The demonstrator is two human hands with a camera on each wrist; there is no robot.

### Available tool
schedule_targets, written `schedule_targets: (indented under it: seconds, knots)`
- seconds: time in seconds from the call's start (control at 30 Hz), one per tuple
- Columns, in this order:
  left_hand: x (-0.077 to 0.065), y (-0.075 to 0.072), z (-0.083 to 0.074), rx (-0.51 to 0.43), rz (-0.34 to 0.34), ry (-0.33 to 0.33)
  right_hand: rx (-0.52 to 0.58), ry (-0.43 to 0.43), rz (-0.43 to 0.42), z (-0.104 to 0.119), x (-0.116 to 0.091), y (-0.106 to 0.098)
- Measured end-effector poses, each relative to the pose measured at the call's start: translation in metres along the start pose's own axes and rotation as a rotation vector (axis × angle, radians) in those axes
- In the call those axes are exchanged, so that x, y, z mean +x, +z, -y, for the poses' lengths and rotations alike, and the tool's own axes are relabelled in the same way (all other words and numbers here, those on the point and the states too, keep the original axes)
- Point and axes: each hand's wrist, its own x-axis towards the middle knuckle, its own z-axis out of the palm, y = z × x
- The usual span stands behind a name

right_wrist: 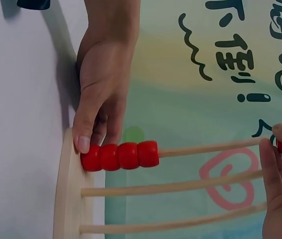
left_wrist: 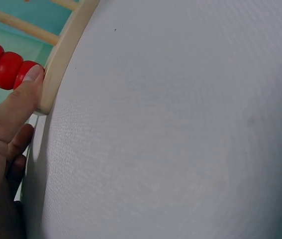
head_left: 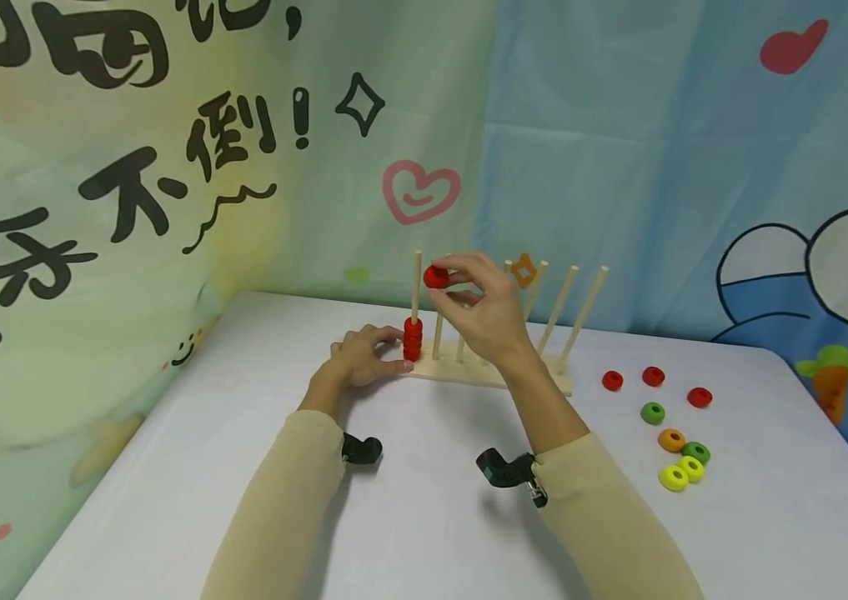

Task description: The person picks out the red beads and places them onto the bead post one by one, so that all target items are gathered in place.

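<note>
My right hand (head_left: 487,308) pinches a red bead (head_left: 435,277) between thumb and fingertips, just right of the leftmost peg's upper end in the head view. Several red beads (right_wrist: 120,156) are stacked at the foot of that peg (right_wrist: 210,148). The wooden peg rack (head_left: 469,371) stands upright on the table. My left hand (head_left: 363,357) grips the rack's left end; in the left wrist view its thumb (left_wrist: 29,82) presses beside the lowest bead and the base. The other left fingers are partly hidden behind. Further pegs (head_left: 583,317) to the right carry no beads.
Right of the rack on the white table (head_left: 408,500) lie loose beads: red ones (head_left: 653,376), green ones (head_left: 652,413), an orange one (head_left: 671,440) and yellow ones (head_left: 674,477). A printed curtain (head_left: 574,125) hangs behind the table.
</note>
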Motion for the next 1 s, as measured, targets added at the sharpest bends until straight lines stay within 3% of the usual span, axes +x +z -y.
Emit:
schedule_targets:
  seconds: [0.47, 0.73, 1.0]
  knots:
    - [0.000, 0.000, 0.003, -0.013, -0.011, 0.014, 0.002, -0.005, -0.109, -0.001, 0.014, 0.024]
    - [0.000, 0.001, 0.004, -0.019, -0.014, 0.014, -0.017, 0.059, -0.251, -0.001, 0.019, 0.032]
    - [-0.001, 0.000, 0.002, -0.008, -0.014, 0.013, -0.086, 0.049, -0.261, -0.027, 0.023, 0.035]
